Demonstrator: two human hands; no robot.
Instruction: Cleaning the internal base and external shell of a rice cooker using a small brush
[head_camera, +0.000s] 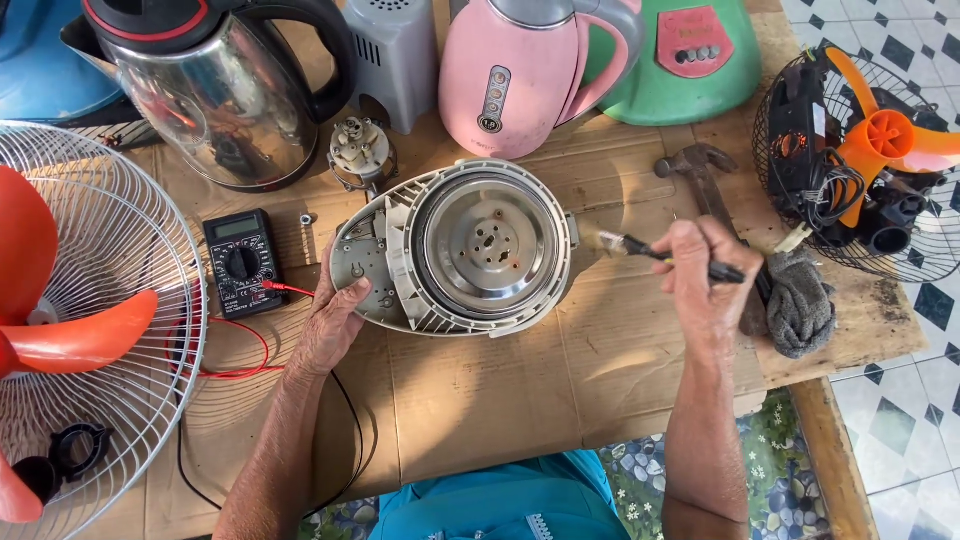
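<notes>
left hand (330, 320) rests flat against the upturned kettle base (455, 250); right hand (705, 275) grips a brush (660, 252), its bristles blurred.

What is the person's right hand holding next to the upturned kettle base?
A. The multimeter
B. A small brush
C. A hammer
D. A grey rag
B: the right hand grips a small brush, its bristles pointing at the rim of the kettle base.
</notes>
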